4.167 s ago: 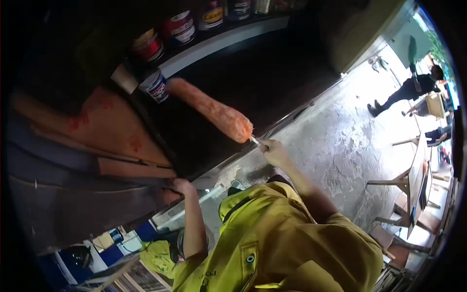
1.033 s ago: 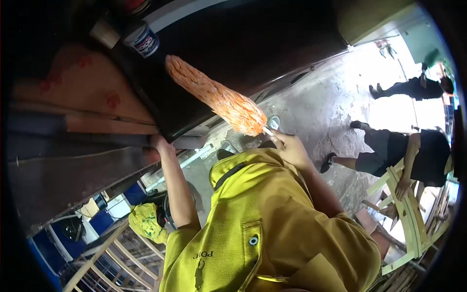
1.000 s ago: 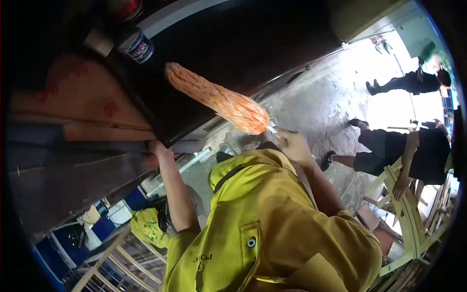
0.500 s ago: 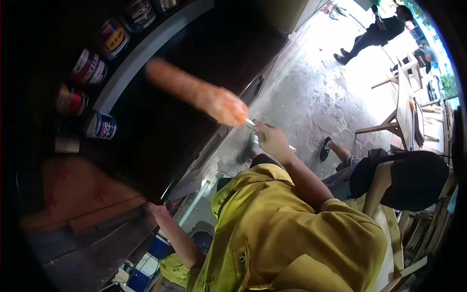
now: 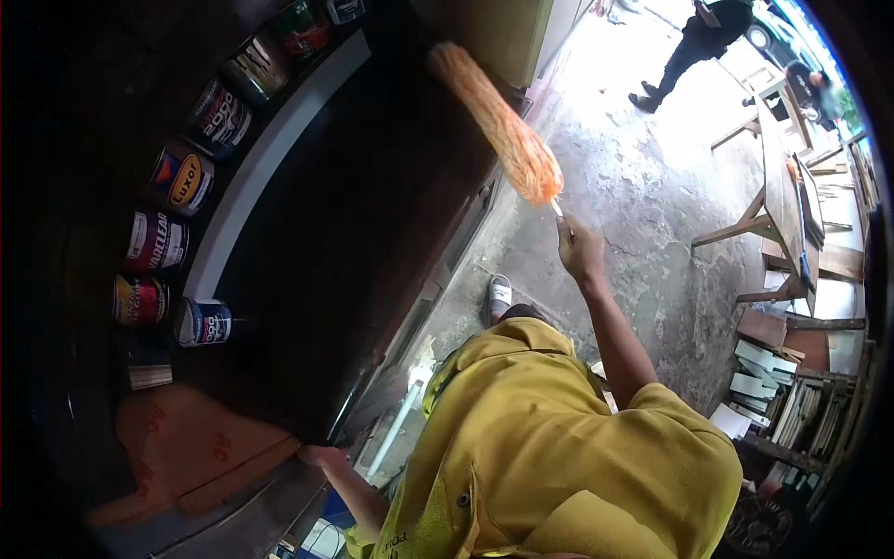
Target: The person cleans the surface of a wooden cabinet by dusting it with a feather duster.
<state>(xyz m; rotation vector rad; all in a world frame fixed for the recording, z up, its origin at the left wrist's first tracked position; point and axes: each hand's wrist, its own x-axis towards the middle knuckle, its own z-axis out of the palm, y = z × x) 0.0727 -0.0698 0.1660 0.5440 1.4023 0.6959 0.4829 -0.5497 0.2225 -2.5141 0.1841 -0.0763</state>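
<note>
My right hand (image 5: 581,250) is closed around the thin white handle of a fluffy orange duster (image 5: 507,130). The duster's head is raised and points up and left, over the far right end of a dark glossy surface (image 5: 307,252). Low on the left, my left hand (image 5: 321,455) is at the near corner of that surface, beside a reddish-brown board (image 5: 205,443) with red markings. Its fingers are too dim and small to make out. Several paint cans, among them a Luxor can (image 5: 191,184) and a blue-and-white can (image 5: 204,322), stand along the surface's far side.
A curved grey strip (image 5: 270,168) runs in front of the cans. On the right stand a wooden table (image 5: 773,177) and a rack of stacked boards (image 5: 792,410). A person in dark clothes (image 5: 703,47) stands on the worn concrete floor (image 5: 633,205); another is farther right.
The duster has swung right and up with my right hand. My view has shifted, so the cans appear lower. A nearby person with a dark cap at the right has left the view.
</note>
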